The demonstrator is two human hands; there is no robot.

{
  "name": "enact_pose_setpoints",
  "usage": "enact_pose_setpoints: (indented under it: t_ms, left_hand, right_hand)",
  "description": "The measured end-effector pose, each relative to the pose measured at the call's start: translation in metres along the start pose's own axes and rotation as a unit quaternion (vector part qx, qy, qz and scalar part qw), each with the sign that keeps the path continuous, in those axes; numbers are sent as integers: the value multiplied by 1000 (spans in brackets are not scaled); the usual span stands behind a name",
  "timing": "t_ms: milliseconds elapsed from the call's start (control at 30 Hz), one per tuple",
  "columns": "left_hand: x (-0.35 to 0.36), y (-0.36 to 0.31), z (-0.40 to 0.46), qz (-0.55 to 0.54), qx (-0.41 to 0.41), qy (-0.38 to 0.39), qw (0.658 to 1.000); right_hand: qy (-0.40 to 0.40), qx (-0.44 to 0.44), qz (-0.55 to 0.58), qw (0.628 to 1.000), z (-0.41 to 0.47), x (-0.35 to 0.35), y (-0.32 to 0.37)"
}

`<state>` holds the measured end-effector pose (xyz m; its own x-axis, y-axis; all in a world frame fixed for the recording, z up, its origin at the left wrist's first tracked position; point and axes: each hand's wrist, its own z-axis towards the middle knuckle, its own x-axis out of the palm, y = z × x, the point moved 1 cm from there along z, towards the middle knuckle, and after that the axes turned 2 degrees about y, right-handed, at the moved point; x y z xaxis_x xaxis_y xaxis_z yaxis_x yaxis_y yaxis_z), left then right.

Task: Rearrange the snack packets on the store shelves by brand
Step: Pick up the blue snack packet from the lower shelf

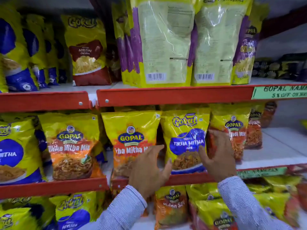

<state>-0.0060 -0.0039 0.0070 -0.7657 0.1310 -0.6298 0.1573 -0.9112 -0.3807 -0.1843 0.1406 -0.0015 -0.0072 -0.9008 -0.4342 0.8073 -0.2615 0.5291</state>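
Note:
A yellow and blue Gokul Tikha Mitha packet [186,140] stands on the middle shelf [187,179] between yellow and orange Gopal packets. My right hand [217,156] grips its right edge, thumb on the front, fingers against the Gopal Mix packet [232,128] beside it. My left hand [149,171] is spread in front of a Gopal Tikha Mitha Mix packet [131,138], its thumb touching the Gokul packet's lower left edge. Another Gopal Tikha Mitha Mix packet [69,145] and a Gokul packet [15,151] stand further left.
The upper shelf [174,95] holds Gokul Nylon packets [86,50] and purple-sided packets turned back to front [162,42]. A green offer label [280,92] sits on its rim. The lower shelf holds mixed Gopal [172,206] and Gokul [73,211] packets. Bare white shelf [282,145] shows at the right.

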Motion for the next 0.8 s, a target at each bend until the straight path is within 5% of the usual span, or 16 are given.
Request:
enact_pose_setpoints:
  t_ms: [133,400,800]
  left_hand:
    - [39,-13,11,-77,-84,57,992]
    - [94,9,37,-251,-249,127,927]
    - [60,-3,-21,-396,-130,-38,908]
  right_hand:
    - [124,176,64,974,3,8,-56]
    - [297,219,187,911,28,30,-96]
    - [107,76,246,960,-34,-27,-44]
